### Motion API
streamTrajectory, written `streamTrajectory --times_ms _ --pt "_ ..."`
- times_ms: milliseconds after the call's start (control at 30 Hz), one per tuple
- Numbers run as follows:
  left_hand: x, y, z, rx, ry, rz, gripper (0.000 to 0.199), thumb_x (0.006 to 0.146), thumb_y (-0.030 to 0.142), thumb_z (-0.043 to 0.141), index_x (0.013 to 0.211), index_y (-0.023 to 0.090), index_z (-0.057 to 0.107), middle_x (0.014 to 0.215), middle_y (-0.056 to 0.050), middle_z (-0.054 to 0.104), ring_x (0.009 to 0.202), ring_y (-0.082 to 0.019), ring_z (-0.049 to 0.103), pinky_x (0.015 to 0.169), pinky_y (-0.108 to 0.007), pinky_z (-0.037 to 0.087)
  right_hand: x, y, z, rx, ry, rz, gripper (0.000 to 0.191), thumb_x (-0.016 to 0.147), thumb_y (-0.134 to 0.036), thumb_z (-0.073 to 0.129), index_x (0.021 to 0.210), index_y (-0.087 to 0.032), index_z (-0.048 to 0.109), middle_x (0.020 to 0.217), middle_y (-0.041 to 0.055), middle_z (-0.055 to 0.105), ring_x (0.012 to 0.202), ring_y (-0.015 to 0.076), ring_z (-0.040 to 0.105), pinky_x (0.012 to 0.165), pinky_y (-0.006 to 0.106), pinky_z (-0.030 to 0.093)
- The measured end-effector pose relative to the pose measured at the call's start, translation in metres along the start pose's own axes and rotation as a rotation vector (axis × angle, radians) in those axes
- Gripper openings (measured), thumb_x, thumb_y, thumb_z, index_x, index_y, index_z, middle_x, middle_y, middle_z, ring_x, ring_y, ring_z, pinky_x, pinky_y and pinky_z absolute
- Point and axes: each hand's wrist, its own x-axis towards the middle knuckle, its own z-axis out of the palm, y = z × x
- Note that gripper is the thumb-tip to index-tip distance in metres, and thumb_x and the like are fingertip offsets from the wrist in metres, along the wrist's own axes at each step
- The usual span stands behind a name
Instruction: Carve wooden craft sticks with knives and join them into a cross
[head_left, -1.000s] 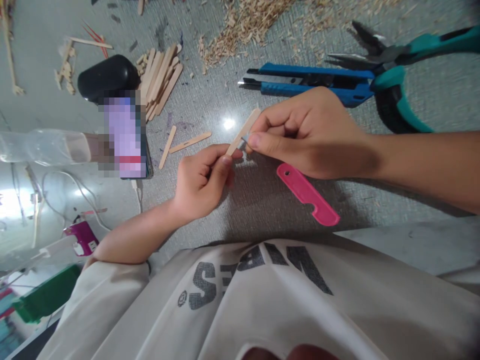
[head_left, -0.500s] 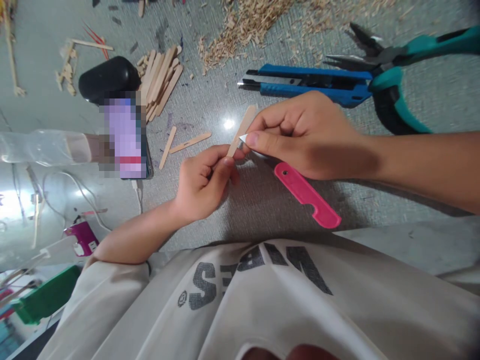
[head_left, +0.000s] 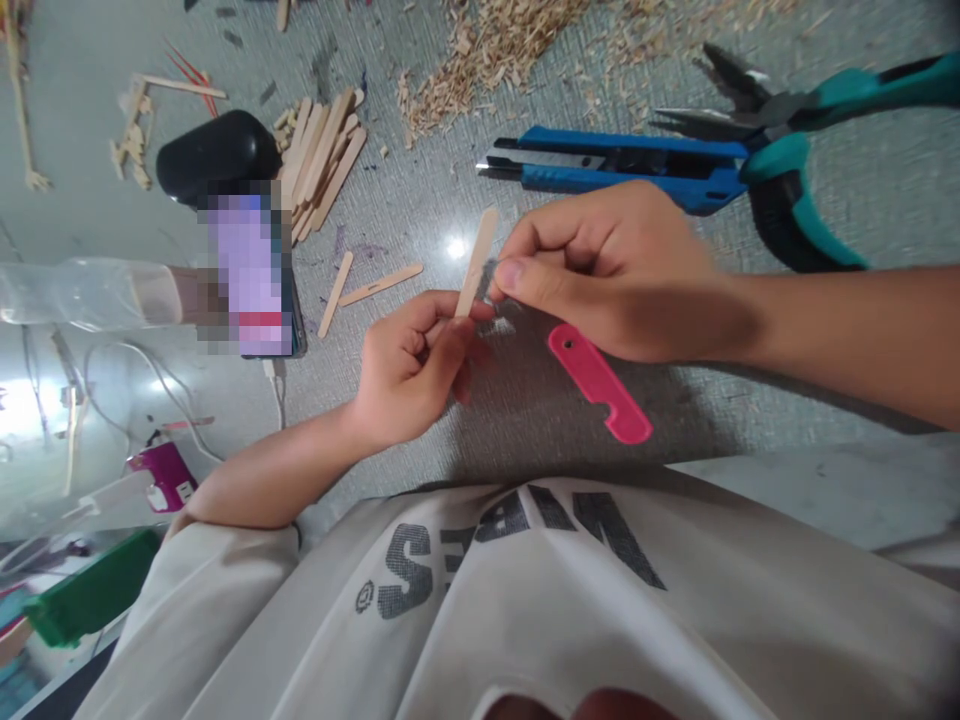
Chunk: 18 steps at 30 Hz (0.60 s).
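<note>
A flat wooden stick [head_left: 478, 258] stands slanted between the thumb and fingers of my left hand [head_left: 416, 365]. Just to its right, my right hand [head_left: 600, 275] pinches a small knife; its pink handle [head_left: 600, 385] extends below the palm, and the blade is mostly hidden by the fingers. The blade tip near the stick is blurred. Two loose sticks, one upright [head_left: 335, 295] and one with a small slot [head_left: 381, 285], lie left of my left hand.
A blue cutter [head_left: 630, 165] and teal pliers [head_left: 780, 120] lie beyond my right hand. Wood shavings [head_left: 495, 50] are at the top. A stick pile [head_left: 326, 155], black case [head_left: 217, 158] and phone [head_left: 251, 275] are at the left.
The pink handle has swung slightly left and its lower end has moved up. The stick in my left hand is more upright and its top has shifted left.
</note>
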Motion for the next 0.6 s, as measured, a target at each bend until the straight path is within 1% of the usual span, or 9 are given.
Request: streamTrajectory --times_ms 67,133,300,400,500,600 --pt "-0.0002 -0.0004 -0.0003 0.010 0.005 0.002 0.043 0.111 0.065 0.066 0.113 0.023 0.072 0.073 0.000 0.079 0.039 -0.009 0.054 0.036 -0.024 0.038 -0.0013 -0.0016 0.0015 -0.086 0.025 -0.030 0.025 0.104 -0.026 0.072 0.080 -0.021 0.068 0.055 -0.0072 0.040 0.055 0.0102 0.032 0.054 0.031 0.025" --pt "-0.0004 -0.0006 -0.0004 0.018 0.008 0.003 0.044 0.111 0.066 0.066 0.113 0.023 0.073 0.073 -0.001 0.079 0.039 -0.009 0.055 0.036 -0.024 0.039 -0.0019 -0.0020 0.0027 -0.138 0.048 -0.049 0.027 0.104 -0.020 0.068 0.077 -0.022 0.064 0.053 -0.0075 0.038 0.054 0.0106 0.030 0.056 0.032 0.027" --pt "-0.0004 -0.0002 -0.0002 0.037 0.010 0.007 0.046 0.111 0.067 0.065 0.113 0.023 0.075 0.070 0.000 0.076 0.039 -0.009 0.054 0.037 -0.024 0.038 -0.0019 0.0017 0.0041 -0.152 0.044 -0.061 0.026 0.105 -0.025 0.067 0.079 -0.024 0.064 0.054 -0.0077 0.041 0.053 0.0119 0.030 0.056 0.034 0.026" --pt "-0.0006 -0.0007 -0.0007 0.071 0.013 0.025 0.044 0.112 0.065 0.064 0.113 0.022 0.076 0.067 0.001 0.074 0.039 -0.009 0.052 0.038 -0.025 0.038 -0.0022 0.0033 0.0045 -0.175 0.045 -0.078 0.026 0.105 -0.026 0.066 0.080 -0.024 0.063 0.054 -0.0082 0.042 0.054 0.0120 0.031 0.057 0.034 0.028" --pt "-0.0007 -0.0010 -0.0022 0.160 0.031 0.092 0.043 0.115 0.061 0.060 0.112 0.022 0.079 0.062 0.003 0.068 0.042 -0.010 0.052 0.046 -0.027 0.045 -0.0021 0.0032 0.0033 -0.216 0.034 -0.081 0.027 0.103 -0.024 0.064 0.077 -0.025 0.059 0.053 -0.0086 0.042 0.055 0.0120 0.033 0.061 0.035 0.031" --pt "0.0003 0.0005 -0.0045 0.297 0.056 0.203 0.040 0.117 0.054 0.058 0.108 0.022 0.080 0.065 0.001 0.067 0.054 -0.012 0.059 0.058 -0.029 0.050 -0.0009 0.0022 -0.0009 -0.272 0.021 -0.106 0.030 0.102 -0.025 0.064 0.074 -0.026 0.055 0.052 -0.0080 0.043 0.055 0.0118 0.034 0.065 0.035 0.036"
